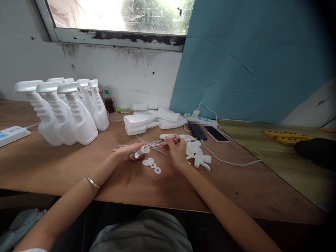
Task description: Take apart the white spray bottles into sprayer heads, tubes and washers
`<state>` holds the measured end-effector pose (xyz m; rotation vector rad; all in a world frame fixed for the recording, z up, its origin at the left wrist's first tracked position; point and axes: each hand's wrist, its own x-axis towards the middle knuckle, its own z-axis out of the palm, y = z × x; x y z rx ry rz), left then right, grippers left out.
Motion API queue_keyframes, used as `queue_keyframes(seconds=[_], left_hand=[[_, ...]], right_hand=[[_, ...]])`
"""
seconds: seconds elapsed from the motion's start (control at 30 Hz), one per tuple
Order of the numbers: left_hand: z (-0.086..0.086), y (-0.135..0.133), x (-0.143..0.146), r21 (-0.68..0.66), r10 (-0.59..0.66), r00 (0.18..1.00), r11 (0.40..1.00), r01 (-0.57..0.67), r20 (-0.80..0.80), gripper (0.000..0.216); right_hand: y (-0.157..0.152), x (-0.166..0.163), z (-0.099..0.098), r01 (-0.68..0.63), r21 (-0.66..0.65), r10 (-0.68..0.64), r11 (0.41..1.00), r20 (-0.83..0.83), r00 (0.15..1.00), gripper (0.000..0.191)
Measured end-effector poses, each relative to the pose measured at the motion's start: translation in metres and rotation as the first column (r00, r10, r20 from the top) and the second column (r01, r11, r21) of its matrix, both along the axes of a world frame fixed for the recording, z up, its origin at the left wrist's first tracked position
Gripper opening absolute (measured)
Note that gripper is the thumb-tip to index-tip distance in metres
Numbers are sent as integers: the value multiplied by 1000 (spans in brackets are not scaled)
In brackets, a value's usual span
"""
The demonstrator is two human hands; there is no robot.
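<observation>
My left hand (130,150) is closed around a white trigger spray head (144,150), its round collar turned toward me. In my right hand (177,152), the fingers pinch a slim screwdriver (163,143) with a dark reddish handle. Its shaft points left toward the spray head; whether the tip touches it I cannot tell. Just below the hands lie several flat white washers (153,165) on the brown table (126,189). Thin clear dip tubes (121,145) lie behind my left hand. More white spray heads (201,159) are heaped beside my right hand.
Assembled white spray bottles (82,122) stand at the left, near a power strip (13,134). Headless white bottles (141,120) lie piled at the back. A dark bottle (109,101) stands by the wall. A phone (216,134) and white cable (231,162) lie right.
</observation>
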<state>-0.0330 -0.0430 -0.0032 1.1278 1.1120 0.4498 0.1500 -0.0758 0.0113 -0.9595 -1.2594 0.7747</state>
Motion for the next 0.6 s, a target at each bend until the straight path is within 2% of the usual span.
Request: queue_keyframes(seconds=[0.1, 0.17, 0.23, 0.37, 0.47, 0.6], left_hand=[[1, 1, 0, 12, 39, 999, 999, -39, 18, 36], [3, 1, 0, 11, 59, 997, 998, -59, 43, 35], [6, 0, 1, 8, 80, 994, 997, -80, 68, 33], [7, -2, 2, -5, 124, 988, 992, -125, 90, 31], [5, 0, 2, -11, 134, 986, 991, -134, 96, 31], [2, 1, 1, -6, 120, 989, 993, -120, 91, 28]], right_hand=[[-9, -1, -2, 28, 171, -50, 985, 125, 991, 25], [-13, -1, -4, -17, 281, -51, 960, 233, 971, 24], [-14, -2, -8, -100, 329, -13, 939, 325, 946, 25], [-13, -6, -13, -190, 333, 41, 924, 407, 913, 28], [-12, -8, -12, -140, 304, 23, 942, 360, 933, 29], [-9, -7, -6, -60, 181, 20, 982, 211, 977, 27]])
